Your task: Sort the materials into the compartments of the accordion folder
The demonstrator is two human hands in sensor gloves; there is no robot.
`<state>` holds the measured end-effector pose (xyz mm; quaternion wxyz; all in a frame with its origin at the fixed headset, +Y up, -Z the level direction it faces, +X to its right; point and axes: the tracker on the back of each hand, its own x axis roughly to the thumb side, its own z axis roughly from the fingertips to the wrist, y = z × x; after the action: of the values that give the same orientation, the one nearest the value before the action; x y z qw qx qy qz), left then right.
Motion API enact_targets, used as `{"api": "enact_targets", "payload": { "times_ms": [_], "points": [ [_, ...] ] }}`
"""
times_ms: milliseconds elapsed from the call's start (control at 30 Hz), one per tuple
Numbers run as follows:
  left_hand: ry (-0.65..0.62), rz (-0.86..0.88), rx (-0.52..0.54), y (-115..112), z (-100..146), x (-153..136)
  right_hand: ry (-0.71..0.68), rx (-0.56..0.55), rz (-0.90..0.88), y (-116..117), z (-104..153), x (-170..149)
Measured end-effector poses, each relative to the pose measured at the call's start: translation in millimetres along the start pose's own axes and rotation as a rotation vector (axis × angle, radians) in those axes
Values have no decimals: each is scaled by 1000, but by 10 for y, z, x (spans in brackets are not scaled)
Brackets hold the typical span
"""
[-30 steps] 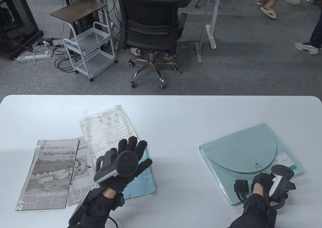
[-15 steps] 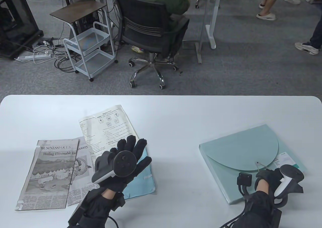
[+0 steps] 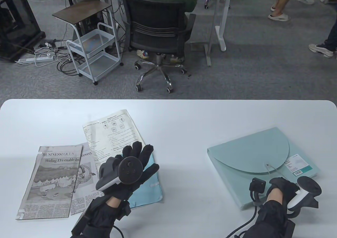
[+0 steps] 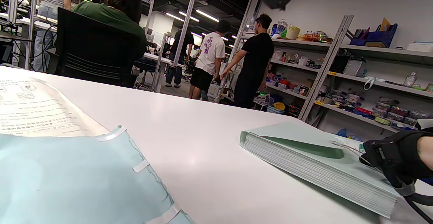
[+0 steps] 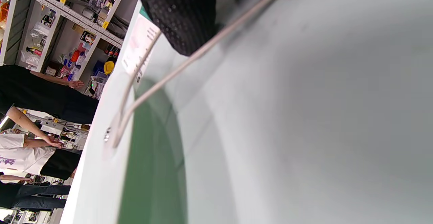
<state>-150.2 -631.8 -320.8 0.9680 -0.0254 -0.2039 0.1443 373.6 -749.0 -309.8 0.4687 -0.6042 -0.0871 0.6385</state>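
Note:
A pale green accordion folder (image 3: 250, 151) lies flat on the right of the table with its round flap (image 3: 252, 156) down. A thin elastic cord (image 3: 272, 169) runs taut from the flap's eyelet to my right hand (image 3: 281, 186), which pinches it at the folder's near right corner. In the right wrist view the cord (image 5: 189, 60) passes under a gloved finger (image 5: 182, 14). My left hand (image 3: 139, 151) rests flat, fingers spread, on a printed worksheet (image 3: 113, 132) and a light blue sleeve (image 3: 147, 190). A folded newspaper (image 3: 52, 180) lies to its left. The left wrist view shows the folder (image 4: 304, 159) closed.
The white table (image 3: 179, 122) has its far edge near the top of the papers. An office chair (image 3: 158, 33) with a seated person and a white trolley (image 3: 92, 54) stand on the floor beyond. People walk at the back right.
My right hand has moved right and back toward the table's front edge, drawing the elastic cord out. The folder has shifted slightly. My left hand has stayed on the papers.

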Motion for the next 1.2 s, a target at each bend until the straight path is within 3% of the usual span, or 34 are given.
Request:
{"api": "enact_targets", "payload": {
  "times_ms": [233, 700, 1000, 1200],
  "points": [
    [-4, 3, 9, 11, 4, -1, 49, 103, -147, -6, -29, -45],
    [-8, 0, 16, 16, 17, 7, -55, 189, -233, 91, 1, 0],
    [-14, 1, 36, 49, 45, 14, -214, 218, -244, 147, 131, 163],
    [-10, 7, 50, 75, 63, -5, -360, 352, -252, 207, 290, 427]
  ]
}}
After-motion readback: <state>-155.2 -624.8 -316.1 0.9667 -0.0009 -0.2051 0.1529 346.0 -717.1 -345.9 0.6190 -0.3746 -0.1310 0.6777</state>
